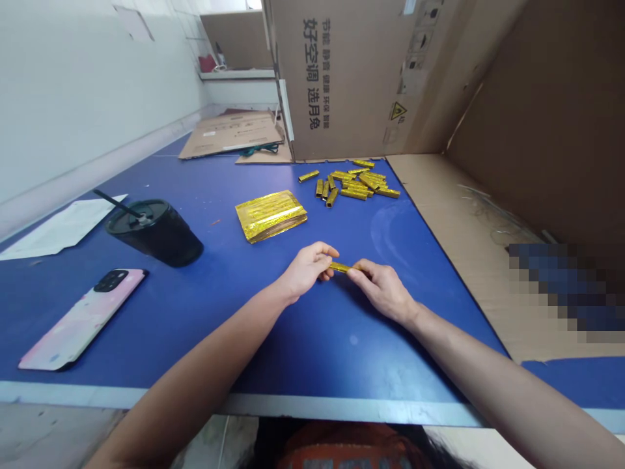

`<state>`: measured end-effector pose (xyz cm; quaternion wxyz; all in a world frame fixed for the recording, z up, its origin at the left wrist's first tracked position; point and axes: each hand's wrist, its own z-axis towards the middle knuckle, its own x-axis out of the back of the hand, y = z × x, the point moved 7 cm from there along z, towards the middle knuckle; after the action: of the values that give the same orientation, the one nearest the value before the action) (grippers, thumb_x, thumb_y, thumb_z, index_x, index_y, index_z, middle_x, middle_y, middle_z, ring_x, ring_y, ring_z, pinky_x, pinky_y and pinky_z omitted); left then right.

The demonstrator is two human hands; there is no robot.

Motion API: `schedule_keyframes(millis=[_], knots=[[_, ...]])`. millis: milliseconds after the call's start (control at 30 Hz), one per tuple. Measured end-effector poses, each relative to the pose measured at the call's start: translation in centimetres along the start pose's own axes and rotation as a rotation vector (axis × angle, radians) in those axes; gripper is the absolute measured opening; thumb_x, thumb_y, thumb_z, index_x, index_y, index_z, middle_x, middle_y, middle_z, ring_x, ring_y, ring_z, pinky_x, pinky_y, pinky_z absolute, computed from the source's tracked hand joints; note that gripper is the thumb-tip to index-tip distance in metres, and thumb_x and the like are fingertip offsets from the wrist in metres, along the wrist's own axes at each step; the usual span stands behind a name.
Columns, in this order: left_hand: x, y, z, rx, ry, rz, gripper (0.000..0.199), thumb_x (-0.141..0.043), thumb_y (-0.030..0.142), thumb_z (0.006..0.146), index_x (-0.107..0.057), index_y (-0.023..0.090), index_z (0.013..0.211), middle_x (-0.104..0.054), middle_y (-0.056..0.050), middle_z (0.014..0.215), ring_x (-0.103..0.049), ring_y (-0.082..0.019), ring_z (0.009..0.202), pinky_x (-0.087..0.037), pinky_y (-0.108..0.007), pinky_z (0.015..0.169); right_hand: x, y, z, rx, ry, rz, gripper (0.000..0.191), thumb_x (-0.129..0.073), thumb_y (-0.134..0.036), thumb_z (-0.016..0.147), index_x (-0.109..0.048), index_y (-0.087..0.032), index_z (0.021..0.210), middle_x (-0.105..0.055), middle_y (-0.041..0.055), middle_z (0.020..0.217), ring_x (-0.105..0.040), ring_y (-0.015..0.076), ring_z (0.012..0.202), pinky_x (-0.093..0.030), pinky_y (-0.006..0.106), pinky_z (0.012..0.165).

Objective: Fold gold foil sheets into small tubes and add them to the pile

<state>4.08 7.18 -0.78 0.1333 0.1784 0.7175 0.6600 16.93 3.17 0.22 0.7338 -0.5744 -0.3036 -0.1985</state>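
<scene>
Left fingers (323,248) and right fingers (362,280) hold a gold strip (340,267) (ends hidden).

Gold strip (340,267): both ends hidden by fingers (361,264).

At twelve o'clock, the big cardboard box (361,85) carries bold black Chinese characters (311,75) running downward: "好空调 选月兔". Just to their three o'clock side runs a smaller column (326,75): "节能 静音 健康 环保 智能". Toward one o'clock on the same box sit black pictograms (420,40) and, below them, a yellow warning triangle (398,111) with a dark symbol; the small marking beside it is unclear. At ten o'clock, the pale label (209,133) on the flat cardboard (239,133) is illegible.
</scene>
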Motion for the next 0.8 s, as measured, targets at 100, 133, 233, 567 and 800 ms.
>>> schedule_keyframes(millis=[100, 133, 233, 567, 800], knots=[[-0.5, 1.0, -0.3, -0.139, -0.030, 0.155, 0.012, -0.051, 0.019, 0.077, -0.056, 0.015, 0.088, -0.056, 0.002, 0.065, -0.054, -0.009, 0.058, -0.042, -0.022, 0.059, -0.3, 0.1, 0.1, -0.046, -0.099, 0.141, 0.040, -0.034, -0.048, 0.086, -0.047, -0.018, 0.063, -0.043, -0.0036, 0.054, -0.037, 0.0090, 0.050, -0.029, 0.023, 0.049], [-1.0, 1.2, -0.5, -0.179, -0.063, 0.197, 0.013, -0.050, 0.019, 0.078, -0.056, 0.015, 0.089, -0.056, 0.002, 0.067, -0.054, -0.009, 0.060, -0.043, -0.022, 0.061, -0.7, 0.0, 0.1, -0.049, -0.158, 0.188, 0.042, -0.034, -0.049, 0.086, -0.046, -0.018, 0.061, -0.042, -0.0038, 0.053, -0.036, 0.0085, 0.049, -0.029, 0.022, 0.047], [-2.0, 1.4, -0.8, -0.201, -0.134, 0.173, 0.018, -0.049, 0.021, 0.078, -0.054, 0.015, 0.094, -0.056, 0.002, 0.067, -0.056, -0.010, 0.060, -0.045, -0.023, 0.062, -1.6, -0.4, -0.2, -0.051, -0.296, 0.302, 0.040, -0.037, -0.050, 0.084, -0.047, -0.017, 0.063, -0.041, -0.0049, 0.050, -0.033, 0.0075, 0.044, -0.027, 0.022, 0.043], [-1.0, 0.8, -0.4, -0.133, 0.014, 0.045, 0.026, -0.064, 0.035, 0.069, -0.051, 0.014, 0.062, -0.058, 0.001, 0.054, -0.054, -0.010, 0.051, -0.042, -0.022, 0.053, -1.6, -0.7, -0.2, -0.027, -0.132, 0.298, 0.037, -0.041, -0.046, 0.084, -0.051, -0.016, 0.065, -0.035, -0.0059, 0.051, -0.030, 0.0073, 0.047, -0.026, 0.022, 0.046], [0.2, 0.6, -0.2, -0.086, 0.097, 0.009, 0.034, -0.052, 0.045, 0.078, -0.048, 0.015, 0.063, -0.052, 0.002, 0.047, -0.045, -0.007, 0.040, -0.036, -0.019, 0.043, -0.9, -0.4, -0.2, -0.017, -0.066, 0.144, 0.038, -0.036, -0.044, 0.086, -0.050, -0.017, 0.063, -0.035, -0.0054, 0.050, -0.031, 0.0080, 0.047, -0.026, 0.023, 0.047]])
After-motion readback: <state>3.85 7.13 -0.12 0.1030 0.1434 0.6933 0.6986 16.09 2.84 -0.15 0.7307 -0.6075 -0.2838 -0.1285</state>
